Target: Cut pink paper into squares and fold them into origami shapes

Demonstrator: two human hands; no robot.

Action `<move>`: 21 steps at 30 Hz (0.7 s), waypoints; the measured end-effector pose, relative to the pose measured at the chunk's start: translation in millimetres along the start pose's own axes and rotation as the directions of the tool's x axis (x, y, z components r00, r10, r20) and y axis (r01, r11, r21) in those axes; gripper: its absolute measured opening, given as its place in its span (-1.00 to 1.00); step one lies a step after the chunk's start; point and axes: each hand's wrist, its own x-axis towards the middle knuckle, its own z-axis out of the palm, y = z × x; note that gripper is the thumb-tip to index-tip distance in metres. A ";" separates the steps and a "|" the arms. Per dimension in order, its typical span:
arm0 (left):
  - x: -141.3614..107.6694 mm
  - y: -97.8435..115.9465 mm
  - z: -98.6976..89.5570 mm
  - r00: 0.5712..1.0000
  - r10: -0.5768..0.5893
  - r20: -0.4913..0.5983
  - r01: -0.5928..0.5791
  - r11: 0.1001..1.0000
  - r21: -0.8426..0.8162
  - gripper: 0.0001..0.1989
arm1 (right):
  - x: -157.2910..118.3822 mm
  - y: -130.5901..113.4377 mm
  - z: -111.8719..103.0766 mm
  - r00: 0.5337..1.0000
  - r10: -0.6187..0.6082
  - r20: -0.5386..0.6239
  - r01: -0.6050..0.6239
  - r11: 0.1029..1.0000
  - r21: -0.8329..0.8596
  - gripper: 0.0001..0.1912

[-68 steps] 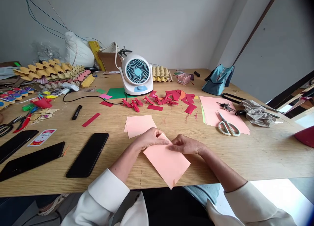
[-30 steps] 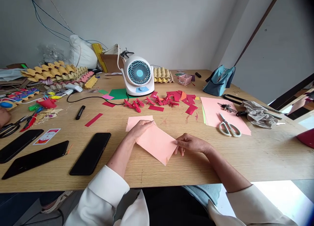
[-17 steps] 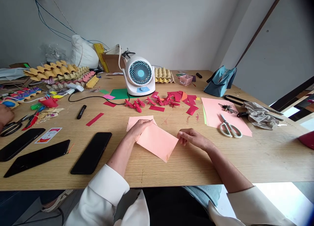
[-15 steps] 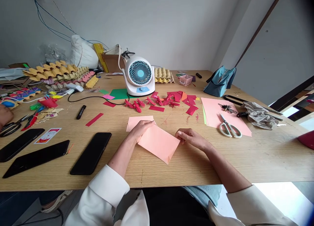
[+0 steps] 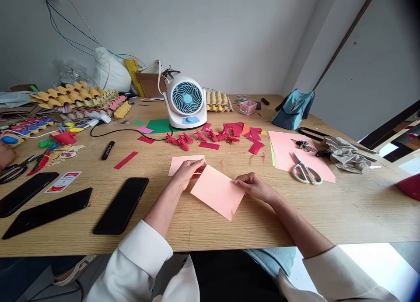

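Observation:
A pale pink sheet of paper (image 5: 218, 192) is held tilted above the table, close to its front edge. My right hand (image 5: 257, 187) pinches its right edge, thumb on top. At the sheet's upper left corner is my left hand (image 5: 188, 174), fingers closed on the paper there. Behind the left hand, another pale pink piece of paper (image 5: 180, 161) lies flat on the table. Red folded paper pieces (image 5: 200, 137) lie in a row farther back, with red paper strips around them.
A white fan (image 5: 187, 103) stands at the back. Scissors (image 5: 305, 170) and keys (image 5: 303, 145) lie on larger pink sheets (image 5: 282, 146) at right. Phones (image 5: 121, 205) and a marker (image 5: 108, 150) lie left. Another person's hand (image 5: 5, 155) shows at the far left edge.
The pink sheet has shifted slightly right. My right hand has moved its thumb further onto the sheet's top face, and my left hand's fingers now sit at the corner.

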 end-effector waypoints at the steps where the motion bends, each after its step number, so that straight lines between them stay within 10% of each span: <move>1: 2.2 -1.0 -1.1 1.000 0.000 -0.027 -0.001 0.999 -0.033 -0.56 | 0.3 -0.6 0.1 1.000 0.006 -0.029 -0.005 1.000 0.023 -0.44; 10: -2.3 -5.5 23.3 0.991 -0.097 0.094 0.125 0.928 -0.351 -0.48 | 6.5 3.0 1.6 0.923 0.011 -0.384 0.064 0.981 0.182 -0.47; 21: -10.5 -22.9 49.0 0.997 0.072 0.004 -0.071 0.994 -0.087 -0.61 | 7.0 4.9 5.7 0.904 0.046 -0.425 0.062 0.969 0.238 -0.51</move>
